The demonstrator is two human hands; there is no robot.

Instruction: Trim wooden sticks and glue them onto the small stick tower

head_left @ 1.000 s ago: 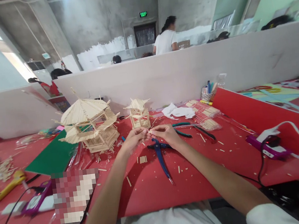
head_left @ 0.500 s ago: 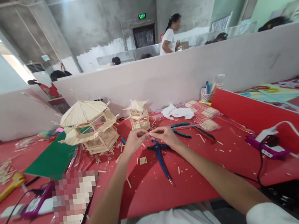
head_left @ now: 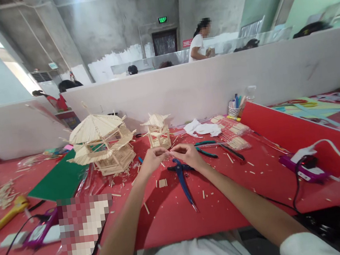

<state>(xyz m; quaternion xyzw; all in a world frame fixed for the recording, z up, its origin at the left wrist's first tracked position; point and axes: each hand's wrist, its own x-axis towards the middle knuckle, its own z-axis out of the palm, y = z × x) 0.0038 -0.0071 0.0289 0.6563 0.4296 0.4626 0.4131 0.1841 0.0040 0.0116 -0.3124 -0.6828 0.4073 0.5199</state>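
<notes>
My left hand (head_left: 156, 159) and my right hand (head_left: 187, 154) meet fingertip to fingertip over the red table. Both are closed in a pinch, and whatever lies between the fingertips is too small to make out. Just below them lie dark blue cutting pliers (head_left: 183, 181), their jaws toward my fingers. Left of the pliers is a small row of short wooden sticks (head_left: 162, 183). Behind my hands stands a small pavilion of wooden sticks (head_left: 158, 135). A larger stick pavilion (head_left: 102, 142) with a layered roof stands to its left.
Teal-handled pliers (head_left: 207, 151), a white cloth (head_left: 202, 128) and bagged sticks (head_left: 236, 136) lie to the right. Purple power strips (head_left: 305, 168) with cables sit at both sides. A yellow glue gun (head_left: 7, 215) lies far left. A white partition (head_left: 165, 90) bounds the table; a person (head_left: 198, 45) stands beyond.
My hands stay almost in place, still pinched together. The person beyond the partition has shifted slightly to the right.
</notes>
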